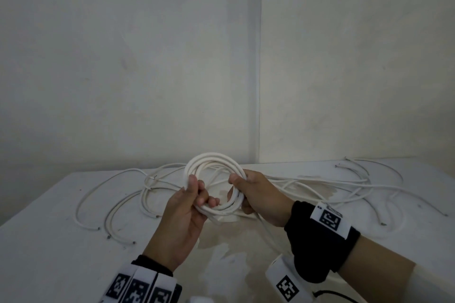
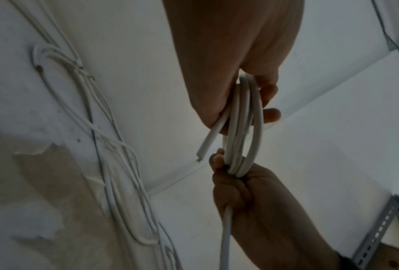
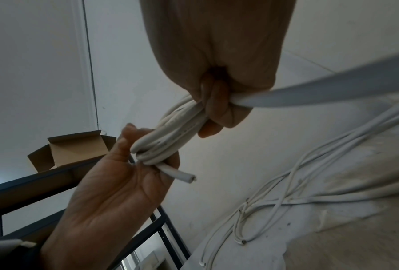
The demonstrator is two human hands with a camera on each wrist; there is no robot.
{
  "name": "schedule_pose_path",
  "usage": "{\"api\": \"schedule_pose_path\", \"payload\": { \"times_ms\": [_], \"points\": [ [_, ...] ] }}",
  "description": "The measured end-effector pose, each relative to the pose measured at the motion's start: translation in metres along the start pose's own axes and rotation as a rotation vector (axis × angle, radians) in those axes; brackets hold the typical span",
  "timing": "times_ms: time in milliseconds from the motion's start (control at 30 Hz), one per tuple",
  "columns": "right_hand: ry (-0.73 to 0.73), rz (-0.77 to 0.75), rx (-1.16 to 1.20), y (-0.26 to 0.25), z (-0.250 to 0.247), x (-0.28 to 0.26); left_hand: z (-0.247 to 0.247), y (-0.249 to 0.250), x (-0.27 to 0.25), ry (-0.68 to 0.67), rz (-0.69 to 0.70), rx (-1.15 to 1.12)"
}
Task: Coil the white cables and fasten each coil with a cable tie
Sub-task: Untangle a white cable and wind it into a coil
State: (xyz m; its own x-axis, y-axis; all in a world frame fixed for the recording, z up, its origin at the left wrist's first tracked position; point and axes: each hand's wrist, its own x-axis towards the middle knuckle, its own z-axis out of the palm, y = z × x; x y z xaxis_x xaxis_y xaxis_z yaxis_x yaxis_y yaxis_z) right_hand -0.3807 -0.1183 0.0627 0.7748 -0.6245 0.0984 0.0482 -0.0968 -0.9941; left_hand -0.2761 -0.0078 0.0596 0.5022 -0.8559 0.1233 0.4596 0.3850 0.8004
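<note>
Sprawling across the white bench is a mess of loose white cables, thin ones, running mostly left to right along the back half, with long lazy loops at both ends and a few bare cut tips showing. The bench top itself has a big patch near the front where the white coating has worn off to a tan colour.

Held up just above that, right in the middle, is the coil: a thicker white cable wound into roughly four or five round turns, stacked pretty neatly. The ring stands more or less upright and faces the person, so you look straight through the hole in the head view. A tail of the same cable drops from the lower right of the ring down toward the bench.

The left hand grips the left side of the coil, thumb on the outside, fingers curled in through the middle, pinching all the turns together. The right hand does the same on the right side, fist closed tight around the bundle with the tail coming out under it. So both hands are fully wrapped on it, nothing slack.

Smallest bit: the free end of the coiled cable sticks out past the left hand's fingers, cut flat, pointing down and away from the ring.
</note>
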Motion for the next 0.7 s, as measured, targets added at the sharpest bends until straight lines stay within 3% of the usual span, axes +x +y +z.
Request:
{"api": "schedule_pose_path", "payload": {
  "times_ms": [100, 233, 367, 600, 700],
  "points": [
    [-0.006, 0.043, 0.040, 0.001, 0.000, 0.001, 0.003, 0.002, 0.000, 0.011, -0.034, -0.103],
    [-0.048, 0.058, 0.000, 0.000, -0.003, -0.002, 0.006, 0.007, 0.004, 0.081, -0.050, -0.038],
    [0.002, 0.006, -0.299, 0.002, -0.018, -0.002, 0.000, 0.014, 0.007, 0.108, -0.041, -0.006],
    [0.046, -0.156, -0.849, 0.026, -0.054, 0.001, -0.024, 0.040, 0.020, 0.168, 0.064, -0.148],
    [0.061, -0.126, -0.966, 0.029, -0.059, 0.006, -0.034, 0.045, 0.024, 0.203, 0.109, -0.165]
  ]
}}
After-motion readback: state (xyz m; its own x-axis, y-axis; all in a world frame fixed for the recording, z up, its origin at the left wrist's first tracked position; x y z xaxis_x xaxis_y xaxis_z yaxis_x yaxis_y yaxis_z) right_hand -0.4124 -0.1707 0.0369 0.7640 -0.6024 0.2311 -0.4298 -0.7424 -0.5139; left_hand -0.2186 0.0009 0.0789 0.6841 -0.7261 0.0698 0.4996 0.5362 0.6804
